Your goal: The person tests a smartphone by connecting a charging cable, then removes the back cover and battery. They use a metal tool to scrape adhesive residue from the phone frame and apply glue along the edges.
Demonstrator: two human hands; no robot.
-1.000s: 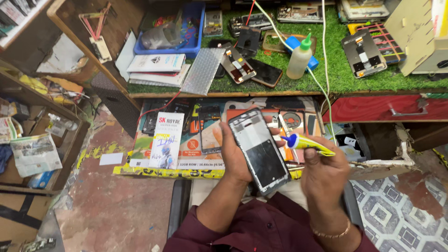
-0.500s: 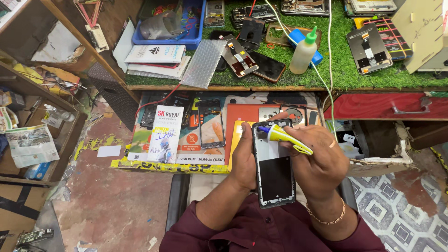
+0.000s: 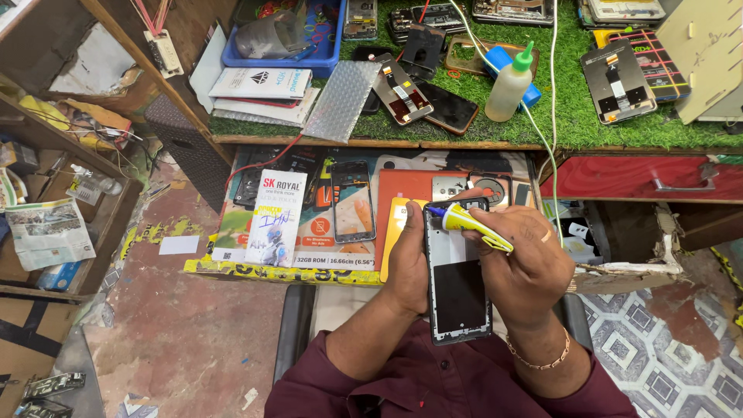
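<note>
- A tall white carton (image 3: 276, 218) with a red heading and a blue pictured figure lies on the drawer tray.
- A flat white box (image 3: 259, 83) with a dark diamond mark rests on the green tabletop (image 3: 588, 128), beside a blue bin (image 3: 325, 48).
- A black phone screen (image 3: 449, 107) lies on the turf near a squeeze bottle.
- A glossy dark screen panel (image 3: 353, 201) lies over an orange printed sheet.

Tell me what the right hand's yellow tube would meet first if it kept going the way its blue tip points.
The right hand aims the yellow tube up-left, so its tip would probably first meet the top edge of the phone frame that the left hand holds; depth is unclear.
</note>
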